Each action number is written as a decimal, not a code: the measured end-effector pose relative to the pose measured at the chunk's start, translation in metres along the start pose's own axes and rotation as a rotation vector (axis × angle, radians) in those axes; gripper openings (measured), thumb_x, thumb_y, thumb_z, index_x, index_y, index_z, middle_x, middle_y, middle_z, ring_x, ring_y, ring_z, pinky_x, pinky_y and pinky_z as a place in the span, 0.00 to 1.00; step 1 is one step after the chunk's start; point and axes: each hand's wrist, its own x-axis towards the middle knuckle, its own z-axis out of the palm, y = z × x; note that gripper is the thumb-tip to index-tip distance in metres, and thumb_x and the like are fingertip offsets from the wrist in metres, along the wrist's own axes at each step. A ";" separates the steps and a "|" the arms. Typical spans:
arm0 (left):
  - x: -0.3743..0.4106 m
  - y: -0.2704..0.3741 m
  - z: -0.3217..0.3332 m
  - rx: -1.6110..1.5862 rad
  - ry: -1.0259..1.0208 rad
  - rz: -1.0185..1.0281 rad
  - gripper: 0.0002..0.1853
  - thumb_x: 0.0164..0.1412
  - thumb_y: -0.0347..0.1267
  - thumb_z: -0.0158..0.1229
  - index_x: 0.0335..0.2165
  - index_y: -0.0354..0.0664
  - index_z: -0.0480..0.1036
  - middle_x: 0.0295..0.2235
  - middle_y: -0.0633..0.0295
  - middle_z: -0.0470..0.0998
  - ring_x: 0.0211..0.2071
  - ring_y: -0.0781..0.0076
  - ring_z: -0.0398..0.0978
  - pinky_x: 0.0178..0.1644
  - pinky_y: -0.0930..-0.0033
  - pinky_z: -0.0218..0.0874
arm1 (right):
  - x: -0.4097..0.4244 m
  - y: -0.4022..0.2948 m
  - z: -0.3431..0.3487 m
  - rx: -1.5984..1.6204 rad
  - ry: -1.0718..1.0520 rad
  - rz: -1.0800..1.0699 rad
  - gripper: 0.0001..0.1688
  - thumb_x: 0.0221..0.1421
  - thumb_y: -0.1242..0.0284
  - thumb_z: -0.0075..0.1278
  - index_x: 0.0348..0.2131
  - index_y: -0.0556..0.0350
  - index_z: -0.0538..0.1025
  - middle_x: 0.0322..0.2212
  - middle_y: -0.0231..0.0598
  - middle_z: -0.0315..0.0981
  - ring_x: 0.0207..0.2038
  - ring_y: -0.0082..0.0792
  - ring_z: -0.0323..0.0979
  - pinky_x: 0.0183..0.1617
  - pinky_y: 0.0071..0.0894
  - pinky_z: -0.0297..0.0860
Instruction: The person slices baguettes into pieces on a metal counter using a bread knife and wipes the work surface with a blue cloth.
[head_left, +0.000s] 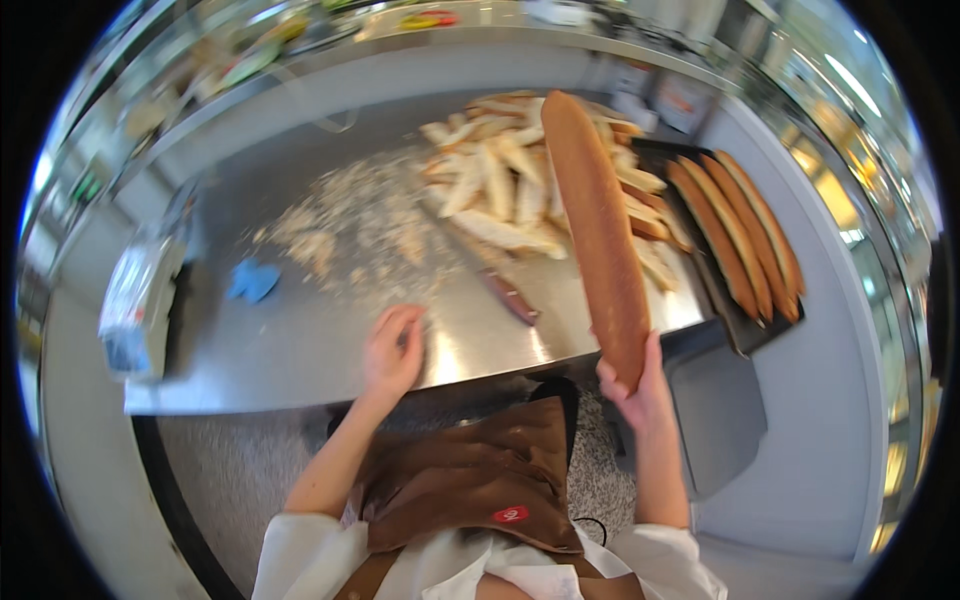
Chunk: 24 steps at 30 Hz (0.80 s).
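Observation:
My right hand (637, 386) grips the near end of a long, brown-crusted bread loaf (596, 225). The loaf points away from me, raised over the right side of the steel table (315, 375). Holding nothing, my left hand (394, 349) is at the table's front edge, its fingers loosely curled and the thumb apart. Between the hands lies a knife with a reddish-brown handle (510, 296), its blade angled away to the left. Behind the raised loaf is a heap of cut bread strips (495, 176), partly hidden by it.
Several long loaves (739, 232) lie on a dark tray (686, 202) at the right. Crumbs (360, 217) cover the table's middle. A crumpled blue item (253, 281) and a box (142, 307) sit at the left. Below the tray is a grey bin (716, 420).

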 end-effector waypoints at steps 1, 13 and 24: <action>0.000 0.005 0.000 -0.205 -0.029 -0.253 0.14 0.61 0.25 0.56 0.47 0.39 0.74 0.46 0.58 0.76 0.43 0.67 0.76 0.47 0.66 0.67 | 0.000 0.023 0.018 0.006 -0.060 0.052 0.37 0.64 0.40 0.34 0.48 0.54 0.68 0.26 0.40 0.70 0.18 0.24 0.62 0.17 0.18 0.56; 0.041 -0.030 -0.043 -0.407 0.128 -0.503 0.50 0.50 0.34 0.67 0.65 0.34 0.48 0.61 0.43 0.59 0.59 0.53 0.62 0.60 0.59 0.58 | 0.030 0.145 0.148 -1.112 -0.325 -0.394 0.20 0.64 0.60 0.46 0.45 0.58 0.71 0.27 0.42 0.74 0.23 0.34 0.72 0.26 0.29 0.67; 0.098 -0.059 -0.057 0.478 0.035 -0.297 0.41 0.56 0.43 0.58 0.63 0.41 0.55 0.64 0.37 0.49 0.64 0.39 0.49 0.66 0.50 0.46 | 0.115 0.079 0.085 -1.897 0.169 -0.782 0.29 0.51 0.72 0.55 0.51 0.65 0.65 0.45 0.58 0.66 0.47 0.57 0.67 0.49 0.46 0.66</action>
